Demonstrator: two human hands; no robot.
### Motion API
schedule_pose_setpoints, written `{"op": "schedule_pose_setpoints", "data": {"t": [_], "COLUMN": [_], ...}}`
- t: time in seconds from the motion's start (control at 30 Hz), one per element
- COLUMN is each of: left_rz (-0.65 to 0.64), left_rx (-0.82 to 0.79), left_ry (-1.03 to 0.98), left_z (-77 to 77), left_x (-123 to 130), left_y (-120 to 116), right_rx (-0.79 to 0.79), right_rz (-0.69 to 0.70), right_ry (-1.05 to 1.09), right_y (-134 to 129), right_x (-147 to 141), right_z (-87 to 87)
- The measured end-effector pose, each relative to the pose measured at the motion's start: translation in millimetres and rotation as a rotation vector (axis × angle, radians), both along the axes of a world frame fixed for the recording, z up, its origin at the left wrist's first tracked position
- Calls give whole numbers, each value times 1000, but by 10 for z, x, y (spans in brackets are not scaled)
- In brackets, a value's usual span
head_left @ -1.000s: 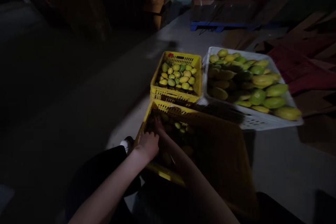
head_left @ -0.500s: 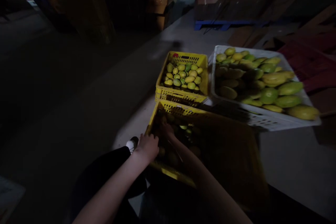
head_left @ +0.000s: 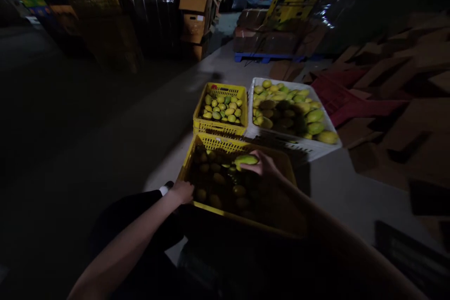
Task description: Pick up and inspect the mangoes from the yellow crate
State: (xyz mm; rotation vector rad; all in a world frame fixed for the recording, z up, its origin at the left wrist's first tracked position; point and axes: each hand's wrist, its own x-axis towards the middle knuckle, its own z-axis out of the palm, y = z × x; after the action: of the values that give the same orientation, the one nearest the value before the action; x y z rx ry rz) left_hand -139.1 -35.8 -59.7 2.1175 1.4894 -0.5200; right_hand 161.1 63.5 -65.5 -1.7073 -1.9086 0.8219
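- Just as the green fruit [head_left: 246, 160] was framed above the front yellow crate [head_left: 225, 213], one end of it was seen gripped by the right hand [head_left: 264, 165]!
- From the knuckles, the fruit was placed at nine o'clock, its long axis laid nearly along the nine-to-three line, its free end dipped slightly toward eight.
- The three o'clock end was wrapped by the right fingers, the thumb pressed along the near side; the nine o'clock end was uncovered.
- The left hand [head_left: 183, 192] was stationed at eight o'clock from the fruit, its fingers curled over the crate's rim by the near-left corner; how firmly could not be told. The right was plainly the nearer hand.
- Below, darker fruits [head_left: 239, 191] were half lost in shadow; whether any was touched by the held one could not be judged.
- At eleven o'clock, a smaller yellow crate [head_left: 218, 126] was stocked with fruit; between one and two, a white crate [head_left: 316, 150] was heaped with more.
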Motion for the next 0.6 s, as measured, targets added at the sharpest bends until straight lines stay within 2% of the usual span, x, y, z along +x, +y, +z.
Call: {"op": "schedule_pose_setpoints", "data": {"t": [0.03, 0.1, 0.2, 0.27, 0.4, 0.5, 0.6], "left_rz": [-14, -29, -3, 38, 169, 318, 499], "left_rx": [-11, -18, -4, -7, -62, -82, -46], "left_ry": [-19, -68, -152, -223, -367, -430, -487], "left_z": [-78, -209, -356, -452, -712, -950, -1159], "left_x": [-48, -152, -285, -327, -267, -128, 40], "left_y": [-52, -123, -145, -113, 67, 339, 709], "right_rx": [71, 130, 73, -38, -333, -431, -454], "right_rz": [-86, -172, -225, -302, -347, -403, -451], "right_ry": [129, 410, 818, 998, 1127, 1206, 1286], "right_y": [-29, -167, -478, -650, -784, -785, -778], "right_x": [91, 240, 323, 272, 65, -2, 66], "right_z": [189, 511, 780, 825, 782, 777, 813]}}
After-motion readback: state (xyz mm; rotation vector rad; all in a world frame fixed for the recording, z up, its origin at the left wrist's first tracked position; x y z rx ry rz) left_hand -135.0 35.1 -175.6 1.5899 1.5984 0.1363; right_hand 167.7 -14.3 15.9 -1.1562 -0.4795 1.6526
